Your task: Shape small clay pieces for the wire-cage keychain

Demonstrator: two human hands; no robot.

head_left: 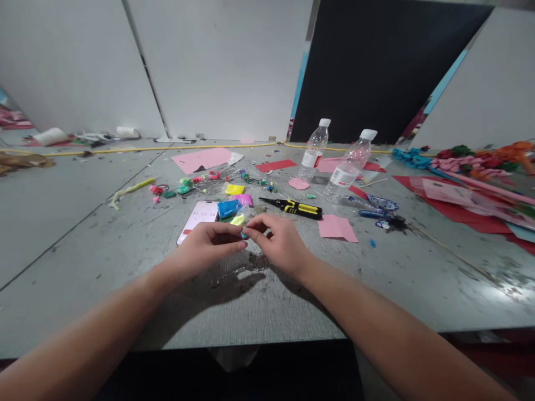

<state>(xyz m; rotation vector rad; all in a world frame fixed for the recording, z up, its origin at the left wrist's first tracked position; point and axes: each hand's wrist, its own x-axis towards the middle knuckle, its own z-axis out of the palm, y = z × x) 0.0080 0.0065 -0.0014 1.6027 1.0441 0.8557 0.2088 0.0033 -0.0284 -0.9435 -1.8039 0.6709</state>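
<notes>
Both hands meet near the middle of the table, fingertips close together around a small teal lump (pixel 244 234), which looks like modelling clay. My left hand (pixel 204 245) pinches it from the left between thumb and fingers. From the right, my right hand (pixel 278 242) pinches it too, and the fingers hide part of it. Just beyond the fingertips lie a blue packet (pixel 228 208), a yellow packet (pixel 234 189) and a magenta packet (pixel 243 199). A phone (pixel 204 214) showing a timer lies beside my left hand. Black-and-yellow pliers (pixel 295 208) rest beyond my right hand.
Two clear plastic bottles (pixel 343 177) stand behind the pliers. Pink paper (pixel 337 228) lies to the right, with blue-handled pliers (pixel 376 215) farther over. Small coloured clay pieces on wires (pixel 184 186) are scattered at the back left. Red sheets (pixel 455 211) and pipe-cleaner flowers (pixel 463 162) fill the far right.
</notes>
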